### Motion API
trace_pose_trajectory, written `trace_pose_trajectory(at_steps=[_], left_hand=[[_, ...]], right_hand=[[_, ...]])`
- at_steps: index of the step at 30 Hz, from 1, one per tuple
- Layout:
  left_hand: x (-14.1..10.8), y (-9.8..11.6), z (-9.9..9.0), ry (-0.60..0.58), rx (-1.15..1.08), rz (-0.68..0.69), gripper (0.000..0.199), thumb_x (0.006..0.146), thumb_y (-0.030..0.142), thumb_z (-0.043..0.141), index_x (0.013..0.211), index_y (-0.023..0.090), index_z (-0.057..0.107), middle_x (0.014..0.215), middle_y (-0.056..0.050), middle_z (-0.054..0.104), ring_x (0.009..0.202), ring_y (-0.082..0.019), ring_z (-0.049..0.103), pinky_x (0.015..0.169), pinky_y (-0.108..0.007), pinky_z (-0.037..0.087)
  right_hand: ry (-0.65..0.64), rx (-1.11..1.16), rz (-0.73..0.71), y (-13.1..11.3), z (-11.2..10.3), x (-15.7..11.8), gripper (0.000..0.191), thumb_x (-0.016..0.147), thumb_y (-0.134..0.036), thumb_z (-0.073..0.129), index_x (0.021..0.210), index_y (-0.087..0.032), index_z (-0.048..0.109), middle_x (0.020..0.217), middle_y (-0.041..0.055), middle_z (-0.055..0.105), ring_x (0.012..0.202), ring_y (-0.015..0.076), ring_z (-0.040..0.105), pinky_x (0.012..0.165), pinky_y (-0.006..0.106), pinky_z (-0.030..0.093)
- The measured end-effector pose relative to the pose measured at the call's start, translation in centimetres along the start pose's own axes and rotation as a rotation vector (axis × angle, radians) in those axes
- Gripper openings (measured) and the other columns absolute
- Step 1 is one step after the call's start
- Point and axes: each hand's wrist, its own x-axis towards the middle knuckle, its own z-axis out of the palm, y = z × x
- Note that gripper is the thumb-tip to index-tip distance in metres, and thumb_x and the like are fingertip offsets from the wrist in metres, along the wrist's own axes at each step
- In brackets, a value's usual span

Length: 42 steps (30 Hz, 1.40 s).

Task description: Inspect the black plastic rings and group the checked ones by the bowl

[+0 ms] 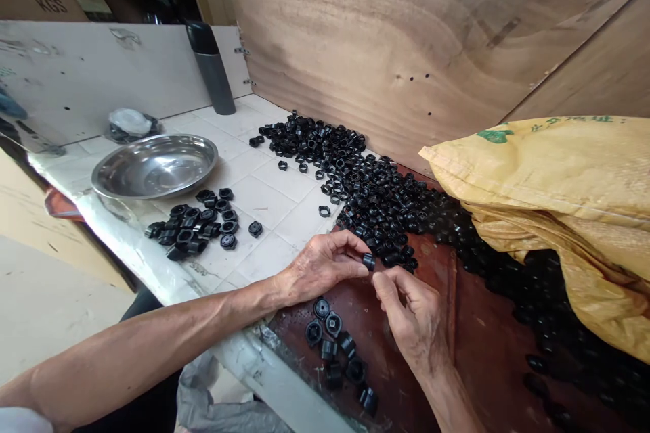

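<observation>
Head view. Gripping a small black part [369, 261] in left hand [319, 267], thumb and forefinger clamped on its sides, just above dark red surface [477, 325]. With right hand [411, 311], coming in close from the right, tips of thumb and forefinger together beside the part's near edge; cannot tell whether touching it or pinching anything tiny.

Just below left wrist, at the near edge of the red surface: loose group of black cylindrical pieces [328, 350], some face up, some on their sides. Beyond both hands: long heap of black rings [376, 199], spreading from white tiled surface [274, 196] onto the red, then right, partly under yellow sack [548, 169]. Behind heap: wooden panel [406, 27].

Left on tiles: cluster of black caps [190, 226], near shiny metal bowl [155, 172]. Farther back: clear-wrapped bundle [129, 123] behind bowl; dark flask [213, 71] upright, right of bundle. Low at near edge: crumpled grey bag [223, 413].
</observation>
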Motion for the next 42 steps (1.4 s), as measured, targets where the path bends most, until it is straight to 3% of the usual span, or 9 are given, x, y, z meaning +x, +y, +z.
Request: trace_pose_trajectory(at_steps=[3,7,11,16,22,26,29,33,42], left_hand=[[0.0,-0.1,-0.1,-0.024,-0.024,-0.002,0.031,0.077,0.029,0.084,0.099,0.012,0.069,0.097,-0.009,0.076,0.094,-0.022,0.073,0.095,-0.04,0.055],[0.1,-0.1,-0.2,-0.044,-0.025,-0.001,0.03,0.077,0.027,0.084,0.1,0.013,0.07,0.096,-0.008,0.075,0.092,-0.02,0.072,0.094,-0.038,0.055],[0.1,-0.2,-0.2,-0.063,-0.008,-0.026,0.031,0.076,0.029,0.085,0.098,0.013,0.069,0.094,-0.007,0.075,0.089,-0.019,0.072,0.089,-0.035,0.055],[0.0,-0.1,-0.8,-0.097,0.16,-0.022,0.026,0.08,0.03,0.079,0.098,0.014,0.069,0.092,-0.005,0.073,0.084,-0.017,0.069,0.081,-0.031,0.054],[0.2,2.3,-3.0,-0.502,0.684,-0.184,0.019,0.083,0.031,0.074,0.096,0.017,0.075,0.081,-0.001,0.071,0.072,-0.013,0.063,0.062,-0.021,0.044],[0.5,1.7,-3.2,-0.222,0.9,-0.117,0.036,0.085,0.05,0.072,0.079,0.015,0.069,0.068,0.001,0.062,0.06,-0.011,0.053,0.053,-0.022,0.035],[0.9,-0.1,-2.7,0.013,1.003,0.13,0.027,0.087,0.041,0.073,0.097,0.017,0.068,0.074,0.002,0.06,0.064,-0.012,0.053,0.058,-0.023,0.04],[1.4,-2.0,-2.2,-0.046,1.137,0.297,0.032,0.092,0.029,0.068,0.123,0.023,0.066,0.094,-0.003,0.065,0.082,-0.017,0.062,0.077,-0.029,0.051],[1.2,-2.4,-2.2,-0.14,1.254,0.427,0.016,0.099,0.021,0.053,0.094,0.019,0.068,0.102,-0.006,0.061,0.092,-0.017,0.061,0.082,-0.027,0.051]], right_hand=[[0.044,0.051,-0.027,0.3,0.2,0.0,0.025,0.096,-0.041,0.063,0.109,-0.021,0.072,0.09,0.003,0.076,0.077,0.0184,0.071,0.071,0.026,0.056],[0.015,0.024,0.014,0.7,0.5,0.0,0.023,0.097,-0.04,0.061,0.09,-0.022,0.073,0.069,0.0002,0.07,0.06,0.0164,0.067,0.06,0.025,0.054],[0.07,0.126,0.021,0.9,1.1,-0.2,0.025,0.094,-0.038,0.064,0.113,-0.021,0.07,0.089,0.004,0.076,0.071,0.0184,0.074,0.068,0.027,0.06],[0.058,0.344,0.246,0.5,2.0,-0.3,0.026,0.085,-0.043,0.071,0.095,-0.019,0.068,0.077,0.0035,0.075,0.058,0.0188,0.073,0.058,0.027,0.059],[-0.203,0.247,0.418,1.2,1.6,0.1,0.028,0.086,-0.045,0.066,0.074,-0.02,0.063,0.054,-0.0002,0.065,0.046,0.0176,0.064,0.046,0.025,0.05],[0.094,-0.104,0.143,3.2,1.9,0.5,0.019,0.084,-0.035,0.068,0.094,-0.019,0.068,0.071,0.0026,0.066,0.06,0.019,0.064,0.055,0.028,0.053],[0.048,-0.168,-0.056,4.0,2.4,0.7,0.033,0.089,-0.023,0.06,0.121,-0.018,0.067,0.092,0.0078,0.066,0.074,0.0202,0.066,0.066,0.031,0.056],[0.013,-0.227,-0.122,4.4,2.6,0.9,0.024,0.09,-0.015,0.056,0.11,-0.02,0.068,0.096,0.0089,0.064,0.081,0.0218,0.066,0.072,0.032,0.057],[0.071,-0.179,-0.125,4.9,2.4,0.7,0.008,0.096,-0.019,0.057,0.094,-0.022,0.063,0.094,0.007,0.066,0.083,0.0209,0.066,0.074,0.031,0.054]])
